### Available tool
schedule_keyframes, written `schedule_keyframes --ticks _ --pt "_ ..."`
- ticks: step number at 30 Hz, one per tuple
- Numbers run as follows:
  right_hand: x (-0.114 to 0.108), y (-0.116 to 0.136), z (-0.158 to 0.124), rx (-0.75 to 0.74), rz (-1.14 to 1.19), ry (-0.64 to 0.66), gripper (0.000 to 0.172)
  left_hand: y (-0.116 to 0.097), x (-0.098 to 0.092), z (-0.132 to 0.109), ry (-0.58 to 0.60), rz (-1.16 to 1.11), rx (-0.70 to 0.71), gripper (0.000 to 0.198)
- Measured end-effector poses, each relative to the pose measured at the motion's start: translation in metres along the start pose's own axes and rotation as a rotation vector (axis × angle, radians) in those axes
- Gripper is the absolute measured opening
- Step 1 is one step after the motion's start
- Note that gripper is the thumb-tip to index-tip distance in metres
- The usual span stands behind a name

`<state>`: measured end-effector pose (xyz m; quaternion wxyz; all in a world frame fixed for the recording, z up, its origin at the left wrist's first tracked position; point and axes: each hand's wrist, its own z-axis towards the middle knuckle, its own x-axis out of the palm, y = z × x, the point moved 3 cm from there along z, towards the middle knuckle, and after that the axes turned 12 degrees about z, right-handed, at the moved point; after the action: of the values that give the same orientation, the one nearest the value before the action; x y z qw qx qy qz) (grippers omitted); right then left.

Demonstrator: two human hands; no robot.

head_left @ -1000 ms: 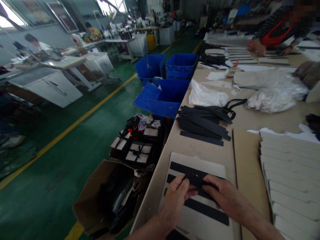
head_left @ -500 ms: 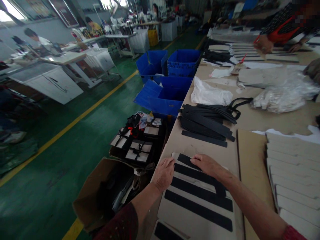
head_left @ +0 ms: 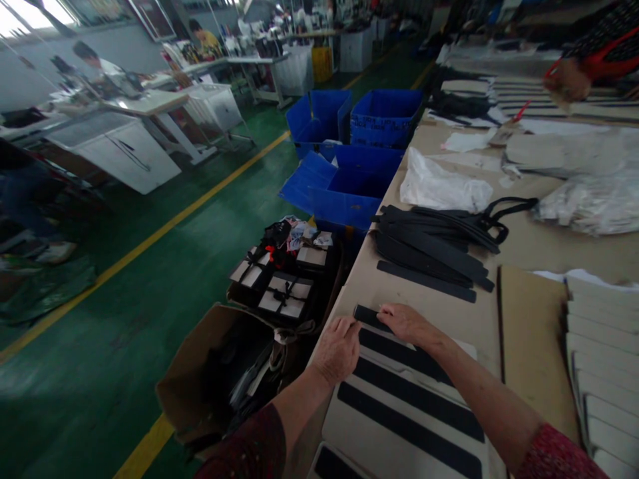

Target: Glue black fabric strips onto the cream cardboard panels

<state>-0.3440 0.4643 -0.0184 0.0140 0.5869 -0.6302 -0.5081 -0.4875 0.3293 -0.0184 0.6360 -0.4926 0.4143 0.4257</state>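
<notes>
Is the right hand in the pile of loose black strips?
No, the right hand rests on the top black strip of the pale board; the loose pile lies farther along the table.

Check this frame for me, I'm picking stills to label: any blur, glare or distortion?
Head view throughout: the left hand, right hand and black strips are fairly sharp; the green floor at far left smears with blur; the windows top left blow out white; the wide lens stretches the corners.
</notes>
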Motion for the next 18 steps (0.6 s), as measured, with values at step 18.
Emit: schedule_keyframes --ticks 18 --pt "0.0038 -0.0075 -0.0016 0.036 -0.025 0.010 0.028 -0.0005 -0.0028 -0.0003 0.008 0.003 0.001 0.039"
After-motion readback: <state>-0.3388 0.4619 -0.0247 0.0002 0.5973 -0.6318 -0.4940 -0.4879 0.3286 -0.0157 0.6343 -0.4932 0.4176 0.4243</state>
